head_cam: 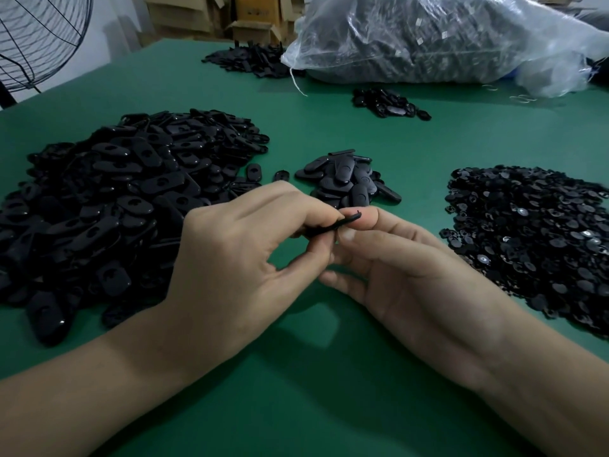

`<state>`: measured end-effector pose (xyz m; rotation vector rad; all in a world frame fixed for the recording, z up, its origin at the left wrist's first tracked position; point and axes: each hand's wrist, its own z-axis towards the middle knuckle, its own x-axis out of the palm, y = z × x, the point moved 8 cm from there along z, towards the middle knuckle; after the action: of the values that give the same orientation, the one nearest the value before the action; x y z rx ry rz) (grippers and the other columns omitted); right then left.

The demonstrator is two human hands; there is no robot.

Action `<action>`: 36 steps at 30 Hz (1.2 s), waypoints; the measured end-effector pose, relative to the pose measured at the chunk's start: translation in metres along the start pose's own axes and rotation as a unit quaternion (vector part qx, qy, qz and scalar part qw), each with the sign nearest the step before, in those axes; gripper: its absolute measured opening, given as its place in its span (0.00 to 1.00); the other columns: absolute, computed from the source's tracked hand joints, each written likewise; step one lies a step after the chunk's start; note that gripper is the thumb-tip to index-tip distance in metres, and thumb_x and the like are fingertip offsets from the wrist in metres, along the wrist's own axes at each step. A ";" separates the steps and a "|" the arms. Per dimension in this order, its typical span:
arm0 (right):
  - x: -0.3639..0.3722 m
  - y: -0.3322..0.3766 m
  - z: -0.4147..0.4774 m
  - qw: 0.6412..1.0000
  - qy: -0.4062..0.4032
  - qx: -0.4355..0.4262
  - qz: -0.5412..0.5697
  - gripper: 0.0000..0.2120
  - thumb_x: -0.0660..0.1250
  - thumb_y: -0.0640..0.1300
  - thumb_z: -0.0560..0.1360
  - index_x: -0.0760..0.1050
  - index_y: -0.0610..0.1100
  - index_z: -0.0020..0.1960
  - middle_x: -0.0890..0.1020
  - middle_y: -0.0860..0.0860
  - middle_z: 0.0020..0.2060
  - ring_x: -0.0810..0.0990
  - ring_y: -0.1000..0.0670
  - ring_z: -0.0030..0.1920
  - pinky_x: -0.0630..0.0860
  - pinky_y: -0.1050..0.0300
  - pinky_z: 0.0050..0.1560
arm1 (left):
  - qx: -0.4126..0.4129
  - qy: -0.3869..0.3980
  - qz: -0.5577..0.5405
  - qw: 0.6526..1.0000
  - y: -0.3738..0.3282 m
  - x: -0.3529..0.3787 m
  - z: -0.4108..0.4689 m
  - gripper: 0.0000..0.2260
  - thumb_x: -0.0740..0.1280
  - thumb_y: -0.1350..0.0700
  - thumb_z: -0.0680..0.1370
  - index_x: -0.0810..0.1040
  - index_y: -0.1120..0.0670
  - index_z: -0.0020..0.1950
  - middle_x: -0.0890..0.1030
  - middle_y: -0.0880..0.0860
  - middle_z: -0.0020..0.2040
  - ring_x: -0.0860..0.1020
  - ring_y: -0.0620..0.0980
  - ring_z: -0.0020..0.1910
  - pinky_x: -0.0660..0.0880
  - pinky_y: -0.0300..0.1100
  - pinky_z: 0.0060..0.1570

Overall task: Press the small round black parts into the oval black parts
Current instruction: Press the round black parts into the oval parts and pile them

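One oval black part (pixel 324 225) is held edge-on between the two hands, lifted clear of the green surface (pixel 412 136) and just in front of a small heap of ovals (pixel 346 179). It is pinched along its near half by the curled fingers and thumb of the left hand (pixel 250 245). Its far end is gripped by the right hand (pixel 395 275), with the thumb laid on top and the fingers tucked below. Whether a round part is already seated in it cannot be told, since only the thin edge is shown.

The part is judged to be light, thin and stiff moulded plastic with a glossy, rather slippery skin. It should therefore be held by its long edges, with the hole left free for the thumb's push. A snap fit is expected, so firm, square pressure is called for. A tilted push could send the small piece skating off.

Stock is laid out within reach. A large pile of oval parts (pixel 108 199) lies to the left, and a spread of small round parts (pixel 534 235) lies to the right. A plastic bag (pixel 445 37) is set at the back.
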<state>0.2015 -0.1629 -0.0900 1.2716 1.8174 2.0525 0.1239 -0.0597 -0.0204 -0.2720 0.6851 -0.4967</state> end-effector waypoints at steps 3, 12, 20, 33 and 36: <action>0.000 0.003 -0.001 1.000 0.005 -0.011 -0.010 0.08 0.71 0.38 0.71 0.79 0.44 0.50 0.83 0.45 0.47 0.83 0.50 0.45 0.79 0.52 0.56 | -0.005 0.000 -0.006 1.000 0.003 0.000 0.000 0.04 0.78 0.65 0.73 0.86 0.59 0.47 0.86 0.50 0.44 0.83 0.47 0.44 0.80 0.45 0.45; -0.005 0.040 -0.005 0.923 -0.056 -0.208 -0.319 0.07 0.73 0.40 0.76 0.75 0.40 0.45 0.83 0.47 0.40 0.84 0.48 0.38 0.79 0.59 0.44 | -0.101 0.036 -0.087 0.990 0.023 0.010 0.003 0.04 0.76 0.62 0.75 0.86 0.54 0.45 0.85 0.43 0.40 0.84 0.42 0.41 0.78 0.31 0.44; -0.017 0.040 -0.003 0.908 -0.100 -0.200 -0.355 0.09 0.73 0.45 0.78 0.78 0.41 0.43 0.84 0.47 0.33 0.83 0.52 0.34 0.77 0.60 0.41 | -0.163 0.082 -0.150 0.972 0.032 0.023 0.000 0.10 0.77 0.60 0.75 0.86 0.50 0.55 0.86 0.43 0.43 0.85 0.42 0.44 0.81 0.35 0.48; -0.046 0.045 0.000 0.921 -0.202 -0.176 -0.283 0.06 0.69 0.47 0.80 0.79 0.45 0.47 0.82 0.53 0.34 0.76 0.52 0.32 0.73 0.62 0.33 | -0.116 0.098 -0.001 0.988 0.045 0.035 0.058 0.13 0.78 0.48 0.73 0.86 0.45 0.57 0.86 0.40 0.46 0.83 0.37 0.46 0.79 0.34 0.50; -0.050 0.046 0.000 0.917 -0.213 -0.174 -0.290 0.06 0.69 0.46 0.81 0.78 0.46 0.46 0.81 0.53 0.34 0.76 0.51 0.32 0.72 0.61 0.33 | -0.118 0.114 0.044 0.985 0.058 0.061 0.079 0.13 0.78 0.47 0.73 0.85 0.44 0.56 0.84 0.41 0.48 0.82 0.42 0.49 0.80 0.47 0.54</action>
<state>0.2534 -0.2044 -0.0747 0.8511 1.3384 1.5287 0.2373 -0.0363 -0.0169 -0.4100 0.9787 -0.3652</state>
